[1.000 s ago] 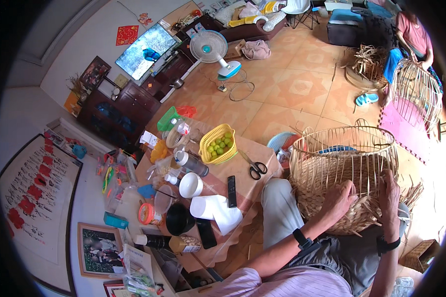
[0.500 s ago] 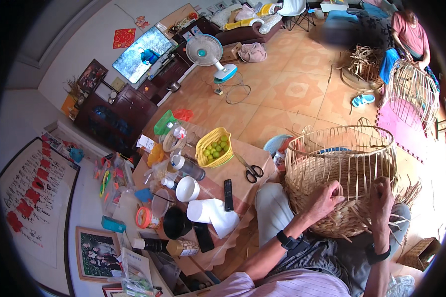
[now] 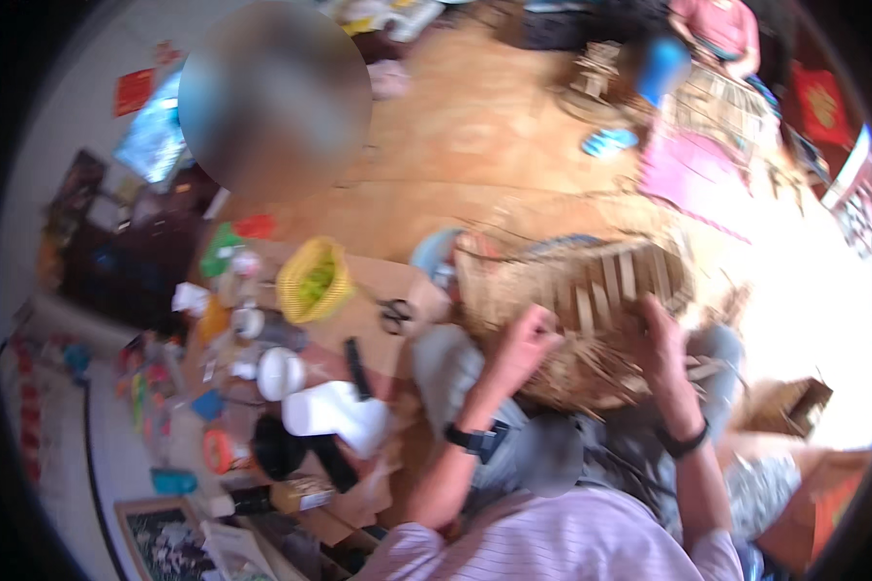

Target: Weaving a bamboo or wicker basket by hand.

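Note:
A large woven basket (image 3: 571,373) rests between my knees, tilted, with upright ribs showing along its upper wall and loose straw-coloured strips sticking out at its near side. My left hand (image 3: 525,344) is at the left part of the near wall, fingers drawn together as in a pinch. Over the right part of the same wall, my right hand (image 3: 657,334) is closed, with loose strips around it. Motion blur hides what lies between the fingers of either hand.
To my left, a low table holds a yellow basket of green fruit (image 3: 316,281), black scissors (image 3: 395,315), a remote (image 3: 356,368), a white roll (image 3: 334,412) and several containers. Blue slippers (image 3: 609,143) lie ahead. A person in pink (image 3: 717,24) sits behind another ribbed basket (image 3: 717,111).
The whole view has swung and blurred, so the room sits further left and up. The large basket now looks more tilted toward me. Both hands stay at its near wall.

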A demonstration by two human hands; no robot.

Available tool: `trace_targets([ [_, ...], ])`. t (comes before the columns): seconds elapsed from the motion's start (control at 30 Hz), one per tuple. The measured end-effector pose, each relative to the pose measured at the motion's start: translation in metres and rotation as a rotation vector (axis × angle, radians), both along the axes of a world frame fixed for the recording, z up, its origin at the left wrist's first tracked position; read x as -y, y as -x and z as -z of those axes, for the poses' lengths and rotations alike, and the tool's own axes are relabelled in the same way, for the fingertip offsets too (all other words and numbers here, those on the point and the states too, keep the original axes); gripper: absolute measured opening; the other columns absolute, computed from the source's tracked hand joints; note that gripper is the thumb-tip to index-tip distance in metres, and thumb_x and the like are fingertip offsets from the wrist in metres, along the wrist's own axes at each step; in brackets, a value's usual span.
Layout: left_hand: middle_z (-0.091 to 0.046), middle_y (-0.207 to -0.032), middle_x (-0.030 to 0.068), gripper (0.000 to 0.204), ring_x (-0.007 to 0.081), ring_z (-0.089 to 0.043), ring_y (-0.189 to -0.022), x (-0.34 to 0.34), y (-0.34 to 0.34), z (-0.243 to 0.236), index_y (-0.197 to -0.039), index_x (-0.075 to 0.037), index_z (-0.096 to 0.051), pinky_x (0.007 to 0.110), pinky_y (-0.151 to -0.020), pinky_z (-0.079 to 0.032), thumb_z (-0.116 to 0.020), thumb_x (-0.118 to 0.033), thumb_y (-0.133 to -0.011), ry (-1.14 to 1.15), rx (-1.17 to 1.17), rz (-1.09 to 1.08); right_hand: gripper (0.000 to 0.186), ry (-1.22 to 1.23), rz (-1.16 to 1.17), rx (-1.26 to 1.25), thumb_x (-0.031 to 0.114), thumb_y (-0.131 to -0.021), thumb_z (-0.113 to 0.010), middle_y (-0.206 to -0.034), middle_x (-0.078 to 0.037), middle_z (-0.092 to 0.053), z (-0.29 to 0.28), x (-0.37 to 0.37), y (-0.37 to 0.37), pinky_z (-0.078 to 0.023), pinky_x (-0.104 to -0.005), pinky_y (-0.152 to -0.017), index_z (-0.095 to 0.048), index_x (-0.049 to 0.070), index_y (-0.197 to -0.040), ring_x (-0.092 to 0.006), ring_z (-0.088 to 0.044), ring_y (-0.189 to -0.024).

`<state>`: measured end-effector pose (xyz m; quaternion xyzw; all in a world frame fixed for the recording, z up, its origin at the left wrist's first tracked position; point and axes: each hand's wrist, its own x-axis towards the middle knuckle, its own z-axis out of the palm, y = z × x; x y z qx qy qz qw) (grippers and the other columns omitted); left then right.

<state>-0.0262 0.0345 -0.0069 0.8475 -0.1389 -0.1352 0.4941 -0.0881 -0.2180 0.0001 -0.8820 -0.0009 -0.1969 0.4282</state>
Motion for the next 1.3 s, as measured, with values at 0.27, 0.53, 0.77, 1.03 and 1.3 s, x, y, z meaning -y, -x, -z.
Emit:
trace_targets([
  [0.27,-0.07,-0.103,0.0149,0.021,0.0351,-0.069,-0.098,0.004,0.031,-0.05,-0.11,-0.003,-0.069,0.042,-0.085,-0.056,-0.066,0.005,-0.09,-0.171,0.644,-0.121,0.028,0.23,-0.083,0.014,0.007,-0.082,-0.078,-0.096,-0.01,-0.061,-0.027,0.008,0.037,-0.054,-0.0442,-0.081,-0.068,0.007,-0.108,-0.0334,-0.062,-0.096],
  [0.53,-0.072,-0.104,0.0151,0.032,0.0344,-0.069,-0.1,0.039,0.026,-0.053,-0.122,-0.007,-0.068,0.042,-0.087,-0.056,-0.066,0.004,-0.092,-0.212,0.555,0.191,0.027,0.459,-0.131,-0.047,0.016,-0.086,-0.071,-0.098,-0.012,-0.055,-0.019,-0.009,0.046,-0.053,-0.044,-0.08,-0.062,0.004,-0.108,-0.032,-0.06,-0.097],
  [0.77,-0.072,-0.113,0.0224,0.033,0.0415,-0.07,-0.104,0.031,0.006,-0.06,-0.128,-0.003,-0.063,0.045,-0.086,-0.056,-0.057,0.003,-0.096,-0.296,0.364,0.378,0.024,0.509,-0.245,-0.052,0.011,-0.085,-0.062,-0.1,-0.013,-0.052,-0.02,-0.015,0.054,-0.054,-0.0432,-0.07,-0.056,0.003,-0.107,-0.0314,-0.062,-0.088],
  [1.03,-0.071,-0.112,0.0244,0.041,0.0391,-0.07,-0.107,0.046,0.002,-0.048,-0.124,-0.003,-0.067,0.044,-0.092,-0.054,-0.049,0.009,-0.09,-0.17,0.238,0.378,0.028,0.102,-0.197,-0.046,0.005,-0.084,-0.064,-0.099,-0.017,-0.056,-0.004,-0.027,0.05,-0.055,-0.0489,-0.072,-0.053,0.004,-0.109,-0.0397,-0.065,-0.089],
  [1.3,-0.071,-0.114,0.0231,0.039,0.0353,-0.07,-0.105,0.053,-0.001,-0.058,-0.126,0.001,-0.061,0.04,-0.093,-0.052,-0.061,0.005,-0.088,-0.271,0.178,0.332,0.031,0.271,-0.094,-0.056,0.011,-0.087,-0.062,-0.102,-0.015,-0.054,-0.005,-0.042,0.034,-0.057,-0.041,-0.063,-0.051,0.0,-0.114,-0.032,-0.069,-0.088],
])
